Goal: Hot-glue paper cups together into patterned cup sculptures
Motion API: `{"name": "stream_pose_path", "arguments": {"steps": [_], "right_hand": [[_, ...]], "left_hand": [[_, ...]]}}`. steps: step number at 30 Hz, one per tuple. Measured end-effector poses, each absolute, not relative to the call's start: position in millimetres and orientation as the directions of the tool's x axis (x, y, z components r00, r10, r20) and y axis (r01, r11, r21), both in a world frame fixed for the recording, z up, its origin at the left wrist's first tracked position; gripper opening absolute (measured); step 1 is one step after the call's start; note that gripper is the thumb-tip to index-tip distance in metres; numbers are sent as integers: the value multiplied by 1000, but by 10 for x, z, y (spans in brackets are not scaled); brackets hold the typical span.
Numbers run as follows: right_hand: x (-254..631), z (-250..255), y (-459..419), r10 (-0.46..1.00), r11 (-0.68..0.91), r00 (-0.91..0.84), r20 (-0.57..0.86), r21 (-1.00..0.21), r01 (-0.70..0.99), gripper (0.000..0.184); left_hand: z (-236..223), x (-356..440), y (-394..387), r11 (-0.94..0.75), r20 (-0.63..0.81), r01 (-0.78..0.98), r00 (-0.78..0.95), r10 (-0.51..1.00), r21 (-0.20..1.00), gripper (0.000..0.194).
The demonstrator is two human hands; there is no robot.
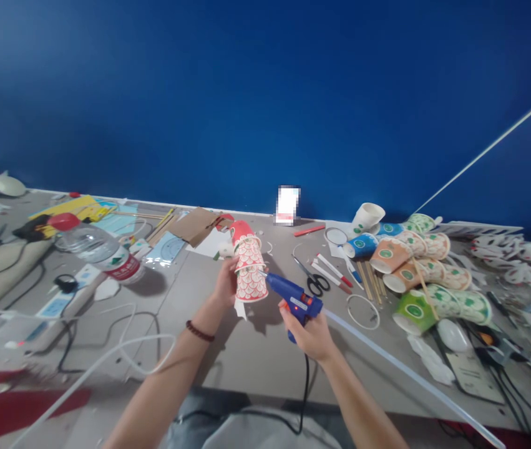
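Note:
My left hand [226,282] is closed round the side of a row of joined paper cups [250,268], red at the far end and patterned with red scales on white nearer me. A strip of white paper hangs from the near end. In my right hand [309,330] is a blue hot glue gun [291,292], a small red light glowing on its body. Its nozzle tip points left, at or very near the side of the cups; contact I cannot tell. A long translucent glue stick [410,374] runs out from behind the gun toward the lower right.
Scissors [317,284], markers [333,268] and wooden sticks [372,282] lie right of the gun. Beyond them are several joined paper cups [427,308]. A water bottle [101,249] leans at left near a power strip [66,305]; a white cable [101,365] loops there.

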State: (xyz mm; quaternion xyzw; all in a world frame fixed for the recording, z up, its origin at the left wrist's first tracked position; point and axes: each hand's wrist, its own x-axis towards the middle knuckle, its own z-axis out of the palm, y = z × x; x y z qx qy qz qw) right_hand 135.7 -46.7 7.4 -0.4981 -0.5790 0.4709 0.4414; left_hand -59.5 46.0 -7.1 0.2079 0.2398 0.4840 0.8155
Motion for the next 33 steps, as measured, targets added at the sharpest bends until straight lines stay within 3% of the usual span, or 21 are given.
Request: {"name": "stream_pose_path", "arguments": {"steps": [12,33], "right_hand": [[1389,89,-453,986,155,-115,124,-933,325,28],[1421,30,-444,979,188,-142,146,-918,350,23]], "left_hand": [[-57,-569,429,447,-262,-685,364,894,575,56],[-29,-554,407,462,-281,-699,367,887,545,51]]}}
